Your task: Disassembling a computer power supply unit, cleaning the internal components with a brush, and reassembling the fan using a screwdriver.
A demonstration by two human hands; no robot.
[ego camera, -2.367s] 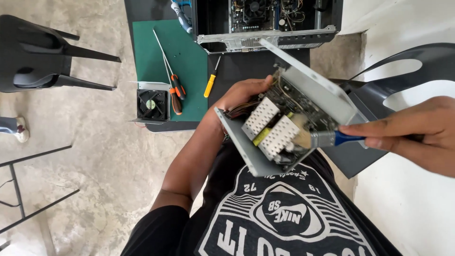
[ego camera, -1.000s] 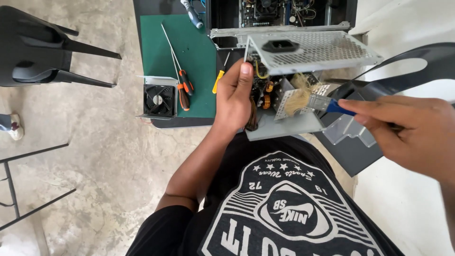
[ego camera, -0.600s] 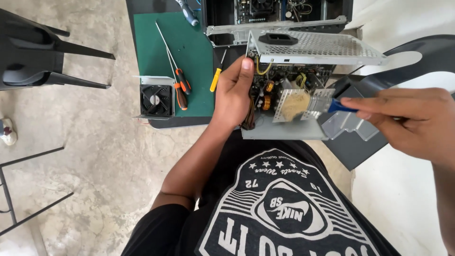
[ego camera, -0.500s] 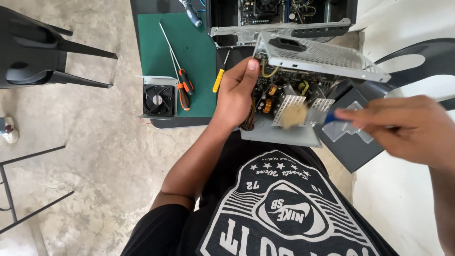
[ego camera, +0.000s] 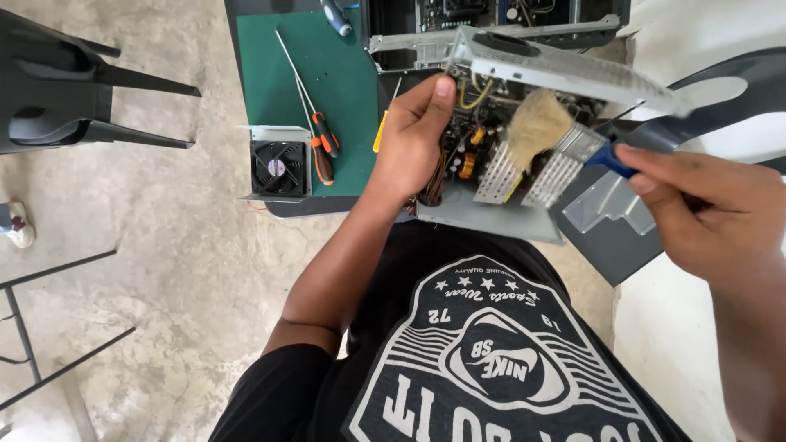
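The open metal box (ego camera: 524, 155) is being gripped at its 9 o'clock side by the left hand (ego camera: 409, 143), fingers wrapped tight to keep it steady, while the brush (ego camera: 544, 131) is being pinched by the right hand (ego camera: 704, 209) so its bristles reach the parts inside.

On the table (ego camera: 246, 98) lies a mat (ego camera: 278, 65); the screwdrivers (ego camera: 319, 147) lie on it, the fan (ego camera: 278, 168) at its left corner, the power supply (ego camera: 508, 164) to the right.

One head-worn camera looks steeply down, close over the person's chest and both hands. Its far edge reaches the dark table with a green mat (ego camera: 282, 74); concrete floor (ego camera: 147, 278) fills the left.
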